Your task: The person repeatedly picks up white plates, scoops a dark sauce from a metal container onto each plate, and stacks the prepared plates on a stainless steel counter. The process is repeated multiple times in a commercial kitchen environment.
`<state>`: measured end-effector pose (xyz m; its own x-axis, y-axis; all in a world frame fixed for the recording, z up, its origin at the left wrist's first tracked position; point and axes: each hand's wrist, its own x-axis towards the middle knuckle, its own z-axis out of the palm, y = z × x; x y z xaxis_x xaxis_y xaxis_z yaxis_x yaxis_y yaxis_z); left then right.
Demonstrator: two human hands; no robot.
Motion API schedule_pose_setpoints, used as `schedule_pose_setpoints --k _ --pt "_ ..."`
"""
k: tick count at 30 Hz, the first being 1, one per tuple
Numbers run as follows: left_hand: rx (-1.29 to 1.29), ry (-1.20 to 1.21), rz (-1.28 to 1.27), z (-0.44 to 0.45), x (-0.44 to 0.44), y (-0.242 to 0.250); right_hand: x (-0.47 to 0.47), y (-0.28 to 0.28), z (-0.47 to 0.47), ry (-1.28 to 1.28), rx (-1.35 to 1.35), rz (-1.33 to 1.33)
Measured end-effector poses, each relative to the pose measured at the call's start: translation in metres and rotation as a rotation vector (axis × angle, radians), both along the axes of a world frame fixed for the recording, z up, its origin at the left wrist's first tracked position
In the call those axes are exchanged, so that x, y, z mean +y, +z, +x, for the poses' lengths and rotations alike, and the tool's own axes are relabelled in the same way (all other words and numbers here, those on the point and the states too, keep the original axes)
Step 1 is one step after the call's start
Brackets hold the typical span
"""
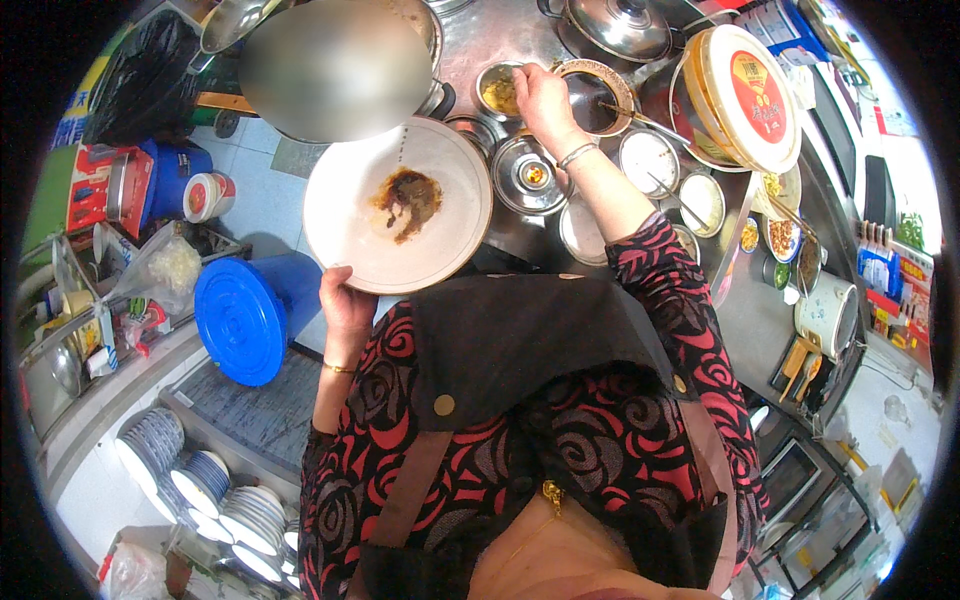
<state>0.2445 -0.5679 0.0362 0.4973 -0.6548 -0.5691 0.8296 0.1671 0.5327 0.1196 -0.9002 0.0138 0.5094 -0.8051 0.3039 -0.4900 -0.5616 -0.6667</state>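
Note:
My left hand (346, 304) grips the lower left rim of a large white bowl (337, 195), its thumb over the edge. Brown sauce with a dark powdery seasoning (409, 202) lies in the middle of the bowl. My right hand (541, 101) is at the right rim of a small metal pot (501, 88) with yellowish contents. Its fingers are bent together, and whatever may be between them is hidden. Just right of that hand stands a pot of dark liquid (592, 97) with a speckled rim. A lidded steel pot (531, 176) sits below my right wrist.
White seasonings fill metal bowls (649, 161) with spoons at the right. A large lidded tub (750, 97) stands behind them. Upper left is a big wok or pan (435, 34), partly blurred out. A blue lidded bucket (244, 322) and stacked plates (251, 517) are at the left.

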Motion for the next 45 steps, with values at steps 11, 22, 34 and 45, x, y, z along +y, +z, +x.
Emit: schedule_pose_setpoints --k 11,22,34,45 --pt "0.017 -0.015 -0.008 0.0 0.0 0.001 0.002 -0.009 -0.008 -0.024 -0.07 0.057" --pt "0.017 -0.043 0.019 -0.003 -0.001 0.006 0.016 -0.001 -0.028 -0.02 -0.533 0.557" --pt "0.026 -0.091 -0.086 -0.006 -0.009 0.007 0.095 0.074 -0.093 0.385 -0.306 0.373" --pt "-0.008 -0.074 -0.174 -0.016 0.014 0.013 0.056 0.052 -0.107 0.145 -0.349 0.261"
